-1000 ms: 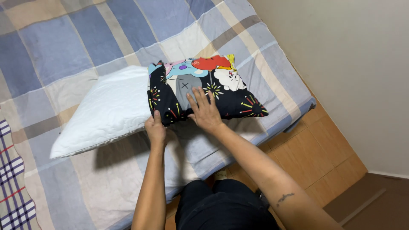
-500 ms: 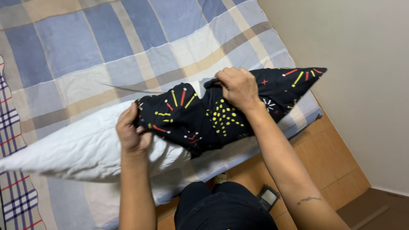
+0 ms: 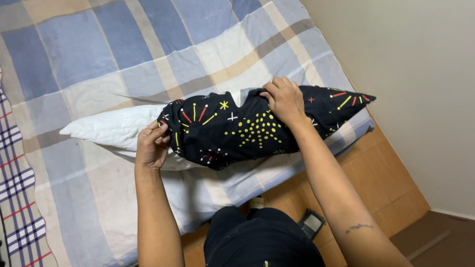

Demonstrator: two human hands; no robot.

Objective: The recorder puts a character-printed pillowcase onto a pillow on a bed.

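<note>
Black patterned pillowcase (image 3: 247, 131) now covers more of the white pillow (image 3: 114, 129) than a moment ago; my left hand (image 3: 152, 146) pinches its open edge, right hand (image 3: 283, 100) clamps the fabric mid-pillow.

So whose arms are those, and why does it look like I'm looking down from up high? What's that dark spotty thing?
The camera sits on a person's head and looks down, so you see what that person sees: their own two arms reaching out over a bed. There is only this one view.

The bed is covered by a checked sheet in blue, white and tan. On it lies a white pillow. The dark spotty thing is a black pillowcase with yellow dots and little coloured lines, and it covers part of the pillow.

The left hand grips the open edge of the pillowcase, where the white pillow sticks out. The right hand bunches up the cloth near the top. Beside the bed is a wooden floor, and the person's dark clothes show at the bottom.
</note>
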